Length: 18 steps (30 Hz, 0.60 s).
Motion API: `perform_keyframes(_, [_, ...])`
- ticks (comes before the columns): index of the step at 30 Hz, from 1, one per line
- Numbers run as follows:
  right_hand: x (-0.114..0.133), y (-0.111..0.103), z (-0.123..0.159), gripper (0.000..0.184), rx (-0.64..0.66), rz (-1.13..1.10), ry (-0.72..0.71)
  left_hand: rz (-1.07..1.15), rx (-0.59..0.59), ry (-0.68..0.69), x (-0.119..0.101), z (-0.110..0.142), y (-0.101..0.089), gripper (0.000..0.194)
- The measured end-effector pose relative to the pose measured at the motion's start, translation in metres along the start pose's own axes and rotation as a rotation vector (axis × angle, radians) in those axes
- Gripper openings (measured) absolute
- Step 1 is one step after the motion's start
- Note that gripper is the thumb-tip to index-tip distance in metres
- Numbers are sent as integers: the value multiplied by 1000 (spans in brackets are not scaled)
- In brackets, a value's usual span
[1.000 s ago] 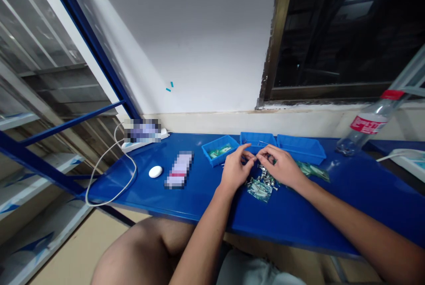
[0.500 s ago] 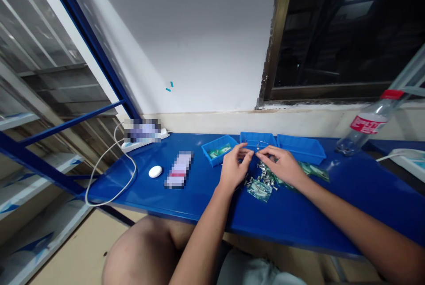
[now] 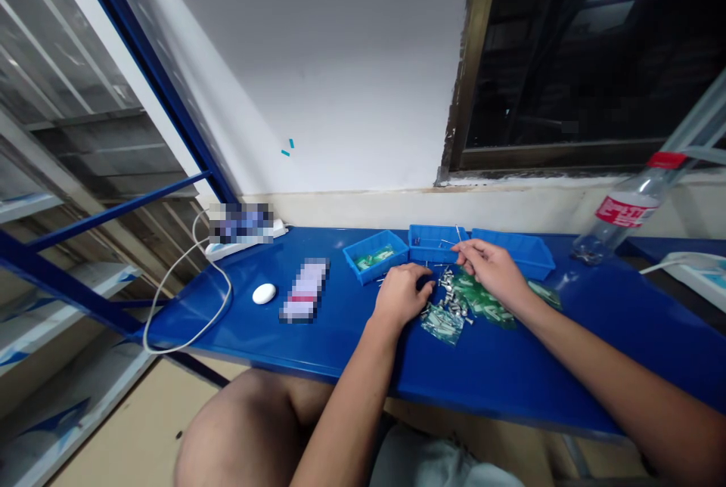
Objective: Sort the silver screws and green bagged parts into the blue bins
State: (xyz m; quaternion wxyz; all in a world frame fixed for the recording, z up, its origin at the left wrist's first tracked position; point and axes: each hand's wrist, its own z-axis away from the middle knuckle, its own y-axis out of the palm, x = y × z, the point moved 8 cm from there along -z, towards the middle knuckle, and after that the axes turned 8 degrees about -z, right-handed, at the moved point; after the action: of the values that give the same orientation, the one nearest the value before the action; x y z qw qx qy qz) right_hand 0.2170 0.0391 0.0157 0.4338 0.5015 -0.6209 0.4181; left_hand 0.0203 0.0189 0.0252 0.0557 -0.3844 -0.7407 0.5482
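My right hand [image 3: 488, 269] is closed in a pinch on thin metal rods [image 3: 459, 234], which stick out from its fingertips in front of the middle blue bin [image 3: 438, 253]. To its left, my left hand [image 3: 404, 293] is low over the table, thumb and forefinger apart, beside loose metal pieces; its other fingers are partly hidden. Between and below the hands lies a pile of shiny metal fasteners [image 3: 449, 289]. A small clear bag of parts [image 3: 442, 324] touches the pile's front. Green-tinted bags [image 3: 482, 302] lie under my right wrist.
At the left, a blue bin [image 3: 375, 274] holds green-tinted bags; another blue bin [image 3: 530, 268] stands at the right. A phone-like blurred object [image 3: 305, 290], a white oval object [image 3: 264, 293] and a cable [image 3: 230, 298] lie leftward. A red-capped bottle [image 3: 624, 211] stands far right.
My hands have moved apart. The right hand has shifted right and slightly up with the metal rods; the left has lowered toward the table, its fingers more curled.
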Motion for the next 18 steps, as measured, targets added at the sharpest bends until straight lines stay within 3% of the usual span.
perform_keyframes(5, [2, -5, 1, 51, -7, 270, -28, -2, 13, -40, 4, -1, 1, 27])
perform_keyframes(9, [27, 19, 12, 28, 135, 531, -327, 20, 10, -52, 4, -1, 0, 27])
perform_keyframes(12, [29, 41, 22, 22, 288, 648, -482, 29, -10, -60, 5, 0, -1, 25])
perform_keyframes(18, [8, 54, 20, 19, 412, 720, -476, 43, -45, -57, 7, 0, -2, 23])
